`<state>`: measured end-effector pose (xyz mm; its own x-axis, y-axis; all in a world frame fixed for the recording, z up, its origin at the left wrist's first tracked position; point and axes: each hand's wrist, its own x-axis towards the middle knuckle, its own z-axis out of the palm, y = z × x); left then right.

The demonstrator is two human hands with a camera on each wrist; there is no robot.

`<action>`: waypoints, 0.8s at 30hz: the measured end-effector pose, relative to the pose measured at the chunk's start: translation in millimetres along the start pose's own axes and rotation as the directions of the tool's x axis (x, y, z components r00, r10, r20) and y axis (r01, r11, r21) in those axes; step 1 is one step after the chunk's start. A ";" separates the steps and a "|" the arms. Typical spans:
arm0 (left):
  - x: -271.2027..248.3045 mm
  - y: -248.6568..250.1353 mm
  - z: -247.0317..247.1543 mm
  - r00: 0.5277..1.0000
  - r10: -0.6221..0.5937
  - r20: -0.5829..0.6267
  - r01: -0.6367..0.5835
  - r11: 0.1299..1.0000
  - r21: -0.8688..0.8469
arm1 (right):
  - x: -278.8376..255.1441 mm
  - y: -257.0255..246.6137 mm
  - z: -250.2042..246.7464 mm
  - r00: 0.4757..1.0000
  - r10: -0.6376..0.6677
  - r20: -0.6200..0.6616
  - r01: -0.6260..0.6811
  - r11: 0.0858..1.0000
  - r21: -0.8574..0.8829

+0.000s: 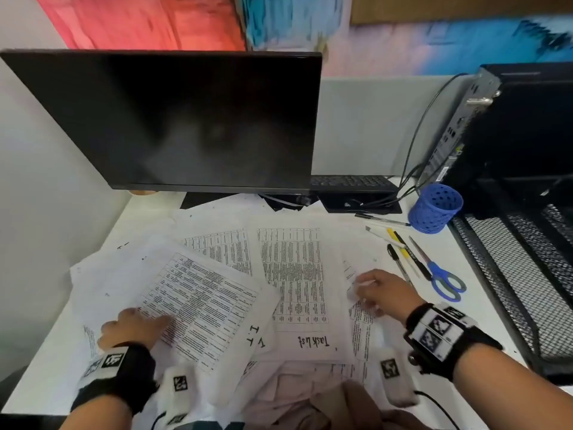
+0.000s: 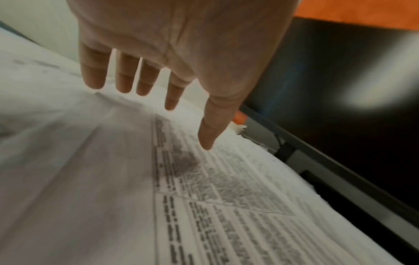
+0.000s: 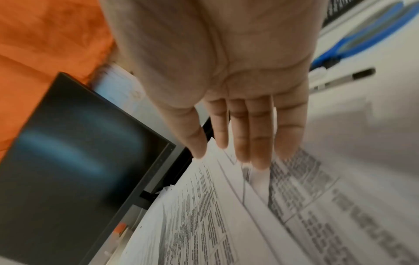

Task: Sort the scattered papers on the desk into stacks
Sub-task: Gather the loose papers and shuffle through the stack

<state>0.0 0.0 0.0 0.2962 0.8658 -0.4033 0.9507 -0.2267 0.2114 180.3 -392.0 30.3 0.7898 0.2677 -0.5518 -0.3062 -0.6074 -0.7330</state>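
Many white printed sheets lie scattered and overlapping across the white desk [image 1: 43,352]. My left hand [image 1: 133,325] is open over a tilted sheet with a printed table [image 1: 201,305]; its fingers [image 2: 174,96] are straight and spread, and the thumb tip is close to the paper. My right hand [image 1: 376,291] is open with straight fingers [image 3: 229,143] over the right-hand sheets, beside an upright table sheet [image 1: 294,274]. A sheet with "Task List" handwritten on it [image 1: 313,341] lies between the hands. Whether either hand touches the paper I cannot tell.
A dark monitor [image 1: 173,119] stands at the back with a keyboard [image 1: 350,183] beside it. At the right are a blue pen cup [image 1: 435,209], several pens [image 1: 403,252], blue scissors [image 1: 440,274], a black mesh tray [image 1: 521,274] and a computer case [image 1: 527,125].
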 end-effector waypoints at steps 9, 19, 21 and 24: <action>16.5 -3.4 14.2 0.925 -0.380 -0.010 0.369 0.904 -0.214 | 50.0 6.3 46.4 0.976 0.171 -0.137 -0.155 0.981 0.117; 13.2 -17.1 20.2 0.994 -0.106 -0.026 0.070 0.805 -0.589 | 38.8 15.7 35.0 0.972 0.077 -0.222 -0.120 0.975 -0.187; 3.3 -16.1 23.9 1.000 -0.017 -0.022 -0.001 0.774 -0.633 | 36.0 24.7 20.3 0.971 0.097 -0.220 -0.146 0.965 -0.218; -6.3 -11.6 29.0 0.996 0.064 -0.054 -0.084 0.729 -0.680 | 27.4 34.3 0.0 0.972 0.104 -0.209 -0.157 0.954 -0.254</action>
<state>-10.3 -15.8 -25.8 0.3515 0.8723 -0.3400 0.6056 0.0651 0.7931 191.5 -405.5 -9.9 0.8471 0.0404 -0.5299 -0.2813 -0.8118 -0.5117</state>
